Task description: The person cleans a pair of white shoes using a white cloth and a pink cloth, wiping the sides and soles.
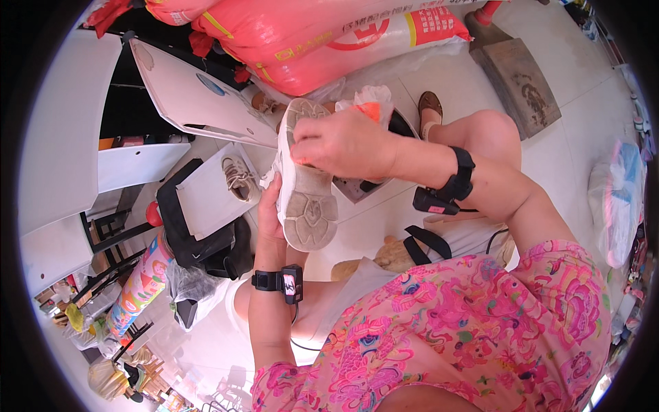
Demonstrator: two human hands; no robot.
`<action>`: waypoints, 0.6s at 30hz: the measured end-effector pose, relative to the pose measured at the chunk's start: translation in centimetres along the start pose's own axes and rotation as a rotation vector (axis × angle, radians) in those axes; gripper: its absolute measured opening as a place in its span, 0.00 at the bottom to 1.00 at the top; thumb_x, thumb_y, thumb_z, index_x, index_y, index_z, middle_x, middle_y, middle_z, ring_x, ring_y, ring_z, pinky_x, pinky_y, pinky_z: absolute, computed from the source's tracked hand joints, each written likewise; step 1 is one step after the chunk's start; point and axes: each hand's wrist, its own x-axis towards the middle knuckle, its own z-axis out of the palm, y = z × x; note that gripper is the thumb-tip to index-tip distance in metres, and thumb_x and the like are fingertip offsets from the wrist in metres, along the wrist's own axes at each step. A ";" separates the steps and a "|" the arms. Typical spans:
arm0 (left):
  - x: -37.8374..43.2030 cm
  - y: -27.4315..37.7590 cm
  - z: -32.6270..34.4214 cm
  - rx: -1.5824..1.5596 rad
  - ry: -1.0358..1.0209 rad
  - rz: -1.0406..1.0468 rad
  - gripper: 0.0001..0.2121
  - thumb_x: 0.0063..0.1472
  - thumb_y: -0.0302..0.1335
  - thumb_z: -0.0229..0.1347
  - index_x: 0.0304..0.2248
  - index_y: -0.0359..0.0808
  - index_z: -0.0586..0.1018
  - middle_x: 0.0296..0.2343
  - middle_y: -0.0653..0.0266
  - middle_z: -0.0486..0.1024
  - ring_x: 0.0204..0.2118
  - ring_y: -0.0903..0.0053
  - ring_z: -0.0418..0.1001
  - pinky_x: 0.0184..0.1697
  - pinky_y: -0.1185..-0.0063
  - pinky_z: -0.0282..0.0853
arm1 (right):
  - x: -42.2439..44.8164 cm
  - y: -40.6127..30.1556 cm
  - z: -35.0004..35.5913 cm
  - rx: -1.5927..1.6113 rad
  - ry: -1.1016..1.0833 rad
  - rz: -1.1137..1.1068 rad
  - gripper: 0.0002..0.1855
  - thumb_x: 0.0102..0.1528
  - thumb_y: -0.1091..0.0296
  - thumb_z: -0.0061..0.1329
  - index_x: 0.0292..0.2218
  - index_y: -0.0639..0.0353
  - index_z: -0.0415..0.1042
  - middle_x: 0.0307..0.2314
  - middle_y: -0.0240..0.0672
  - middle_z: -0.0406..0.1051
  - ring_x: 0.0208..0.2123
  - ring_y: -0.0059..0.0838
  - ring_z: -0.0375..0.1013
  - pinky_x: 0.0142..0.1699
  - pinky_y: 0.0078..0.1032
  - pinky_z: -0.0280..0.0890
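Observation:
My left hand (271, 211) grips a white sneaker (310, 211) from its left side. The shoe is held up with its worn, dirty grey-beige sole facing me and its heel end toward me. Across the middle of the sole lies my right hand (342, 144), fingers curled in against the tread. A small orange-red patch shows at those fingertips; whether it is a held thing is hidden by the hand. Another beige-white laced sneaker (240, 178) rests on a white panel (206, 206) to the left.
Large red and pink sacks (319, 46) lie at the far side. A cabinet door (201, 98) stands out at the left. Beyond my hands are an open box (358, 191) and a plastic bag (376, 98). A brown metal pedal-like block (520, 85) sits at right.

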 end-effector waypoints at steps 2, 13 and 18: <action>-0.6 0.0 0.3 0.039 -0.002 0.018 0.24 0.63 0.35 0.48 0.55 0.32 0.61 0.48 0.55 0.69 0.48 0.66 0.70 0.52 0.68 0.66 | 0.4 1.1 -0.1 -0.072 0.062 0.019 0.05 0.49 0.66 0.50 0.31 0.47 0.74 0.27 0.26 0.68 0.25 0.32 0.72 0.27 0.30 0.67; -0.1 0.3 -0.4 0.055 0.025 0.073 0.23 0.62 0.33 0.49 0.54 0.31 0.62 0.47 0.55 0.70 0.47 0.67 0.71 0.51 0.70 0.67 | 0.0 -0.7 -0.2 -0.008 -0.038 -0.009 0.04 0.50 0.66 0.49 0.30 0.46 0.73 0.30 0.26 0.69 0.27 0.31 0.72 0.28 0.28 0.67; -0.7 0.3 -0.4 0.104 0.024 0.052 0.23 0.62 0.33 0.50 0.54 0.30 0.63 0.47 0.56 0.70 0.47 0.68 0.72 0.51 0.71 0.68 | 1.2 3.8 -0.8 0.000 0.124 0.250 0.07 0.49 0.66 0.51 0.32 0.51 0.76 0.29 0.28 0.69 0.28 0.34 0.72 0.31 0.29 0.67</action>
